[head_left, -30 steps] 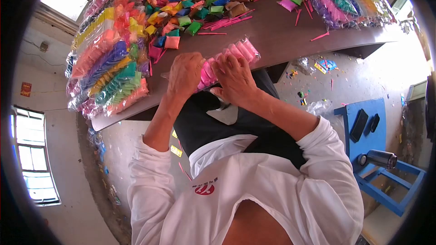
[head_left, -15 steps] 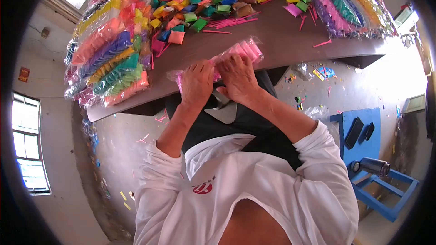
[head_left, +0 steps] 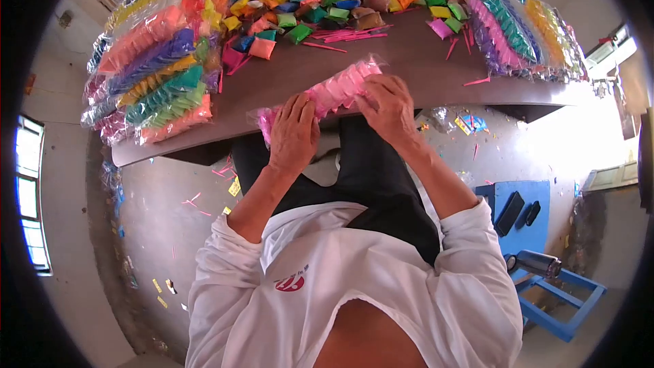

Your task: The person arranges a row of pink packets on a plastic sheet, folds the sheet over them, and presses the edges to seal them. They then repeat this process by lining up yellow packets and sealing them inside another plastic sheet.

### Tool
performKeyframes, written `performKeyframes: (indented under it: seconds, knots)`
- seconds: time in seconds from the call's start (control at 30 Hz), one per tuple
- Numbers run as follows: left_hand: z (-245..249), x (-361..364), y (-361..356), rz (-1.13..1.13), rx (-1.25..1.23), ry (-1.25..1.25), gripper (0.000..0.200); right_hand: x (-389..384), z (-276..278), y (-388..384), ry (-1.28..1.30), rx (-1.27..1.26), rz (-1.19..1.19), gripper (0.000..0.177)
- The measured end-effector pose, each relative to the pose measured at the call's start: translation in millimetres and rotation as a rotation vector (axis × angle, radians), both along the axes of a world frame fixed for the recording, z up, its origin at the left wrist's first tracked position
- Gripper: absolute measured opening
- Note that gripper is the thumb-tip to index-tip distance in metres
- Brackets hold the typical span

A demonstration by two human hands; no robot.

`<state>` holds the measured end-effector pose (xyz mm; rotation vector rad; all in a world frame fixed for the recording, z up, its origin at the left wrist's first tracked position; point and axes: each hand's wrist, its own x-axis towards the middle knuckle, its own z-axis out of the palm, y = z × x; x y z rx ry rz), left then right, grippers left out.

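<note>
I have the pink bag (head_left: 334, 92) of small packets at the near edge of the brown table (head_left: 259, 90), slanting from 8 o'clock up to 2 o'clock. My right hand (head_left: 393, 110) is clamped on its 2 o'clock end, thumb apart from the fingers with the plastic between them. My left hand (head_left: 294, 133) has its fingers bent over the bag toward its 8 o'clock end; I cannot tell whether the thumb closes beneath.

Beyond the bag at 12 o'clock lie thin pink sticks (head_left: 351, 35), and past them a heap of loose coloured packets (head_left: 300, 3). Filled clear bags (head_left: 160, 61) are piled between 9 and 10 o'clock, and more bagged rows (head_left: 521, 34) lie between 2 and 3. Down at 4 o'clock, off the table, a blue stool (head_left: 535, 194) bears two black objects, with a dark flask (head_left: 538, 264) nearer me.
</note>
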<state>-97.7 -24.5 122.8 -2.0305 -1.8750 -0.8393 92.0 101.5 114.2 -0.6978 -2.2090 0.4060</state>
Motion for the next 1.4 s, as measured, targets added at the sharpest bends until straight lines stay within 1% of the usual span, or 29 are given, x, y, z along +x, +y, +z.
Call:
performKeyframes:
  seconds: [0.07, 0.1, 0.2, 0.3, 0.47, 0.57, 0.7, 0.77, 0.8, 0.9, 1.0, 1.1, 1.3, 1.4]
  knots:
    - [-4, 1, 1, 0.016, 0.015, 0.023, 0.032, 8, 27, -5, -0.033, 0.241, -0.138, 0.053]
    - [-6, 1, 2, 0.022, 0.026, 0.028, 0.031, 7, 33, -5, -0.068, 0.269, -0.136, 0.058]
    - [-7, 2, 4, 0.031, 0.048, 0.033, 0.029, 5, 28, 10, -0.123, 0.351, -0.058, 0.056]
    - [-7, 1, 3, 0.034, 0.037, 0.02, 0.027, 3, 13, 28, -0.165, 0.334, 0.062, 0.051]
    - [-7, 1, 4, 0.036, 0.054, 0.024, 0.024, -1, -13, 34, -0.073, 0.317, 0.034, 0.043]
    - [-6, 1, 6, 0.031, 0.053, 0.009, 0.023, 1, -11, 36, -0.079, 0.313, 0.045, 0.042]
    - [-6, -2, 6, 0.027, 0.027, -0.023, 0.024, 4, 11, 22, -0.121, 0.347, 0.035, 0.044]
    - [-10, -2, 4, 0.036, 0.043, -0.023, 0.025, -3, 23, 11, -0.083, 0.38, 0.109, 0.047]
    - [-12, -1, 2, 0.041, 0.038, -0.023, 0.026, -7, 23, 5, -0.065, 0.389, 0.144, 0.049]
    - [-9, -1, 3, 0.034, 0.032, -0.02, 0.028, -28, 19, 2, -0.13, 0.413, 0.218, 0.051]
    - [-7, -5, 2, 0.01, 0.027, -0.036, 0.03, -38, 5, 8, -0.259, 0.46, 0.226, 0.052]
    - [-1, -8, 0, -0.01, 0.019, -0.056, 0.031, -38, 0, 9, -0.213, 0.397, 0.224, 0.052]
    - [10, -18, -16, 0.007, -0.02, -0.102, 0.029, -39, -2, 6, -0.192, 0.417, 0.201, 0.046]
    - [16, -24, -28, 0.044, -0.002, -0.121, 0.027, -39, 0, 6, -0.2, 0.456, 0.189, 0.039]
